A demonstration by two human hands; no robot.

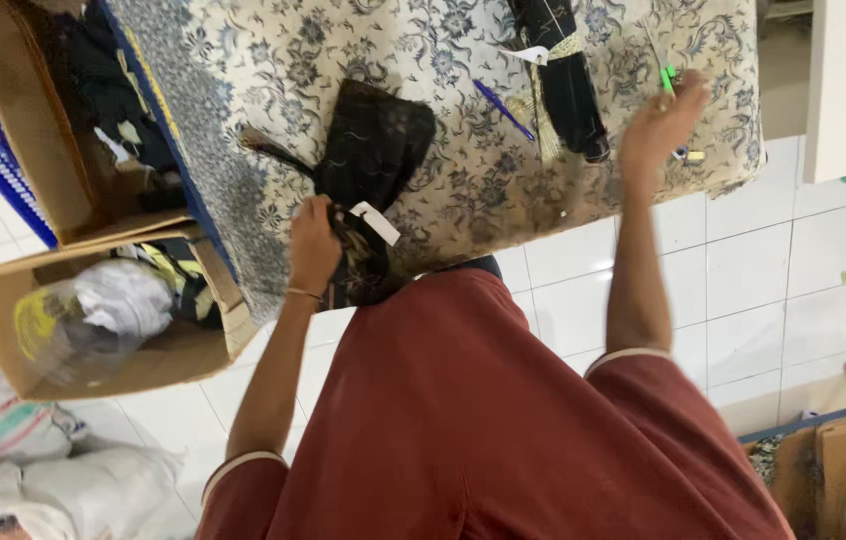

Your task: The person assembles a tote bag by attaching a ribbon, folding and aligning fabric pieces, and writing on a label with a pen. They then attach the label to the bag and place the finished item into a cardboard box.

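Observation:
A black folded garment (375, 150) with a white tag (375, 222) lies on a table covered by a floral cloth (273, 70). My left hand (313, 245) grips the garment's near end at the table's edge. My right hand (661, 122) reaches across the cloth to a small green object (667, 78) at the far right; whether the fingers hold it I cannot tell. Between the hands lie a blue pen (503, 110) and a second rolled black garment (568, 70) with a white tag and gold trim.
Two open cardboard boxes stand left of the table: one (23, 110) holding dark clothes, the other (93, 320) holding plastic-wrapped items. White sacks (33, 470) lie on the tiled floor (743, 290) at lower left. More cardboard (843, 450) sits at lower right.

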